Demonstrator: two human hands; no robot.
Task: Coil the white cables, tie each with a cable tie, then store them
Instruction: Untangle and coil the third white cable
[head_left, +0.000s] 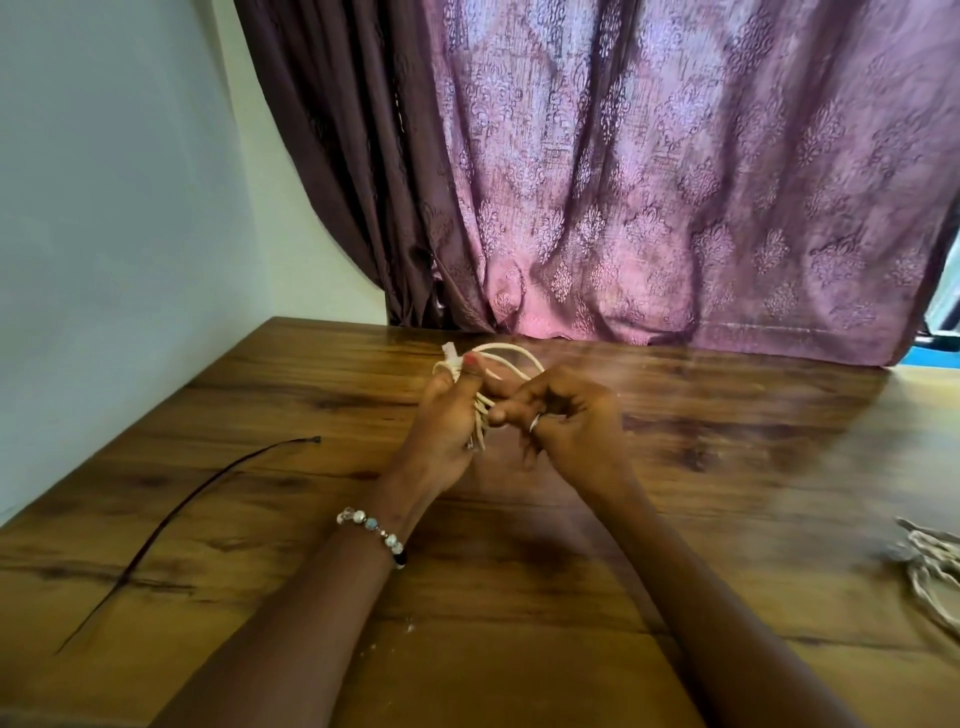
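Observation:
A coiled white cable (511, 358) is held above the middle of the wooden table (727, 467). My left hand (441, 426) grips the bundle, with the thumb pressed on its top near a white plug end. My right hand (566, 421) is closed against the right side of the same coil, fingers curled around the strands. A long dark cable tie (171, 525) lies flat on the table to the left, apart from both hands. Another white cable (930, 566) lies bundled at the right edge, blurred.
A purple patterned curtain (649, 182) hangs behind the table's far edge. A pale wall (104, 208) runs along the table's left side. A beaded bracelet (371, 530) is on my left wrist.

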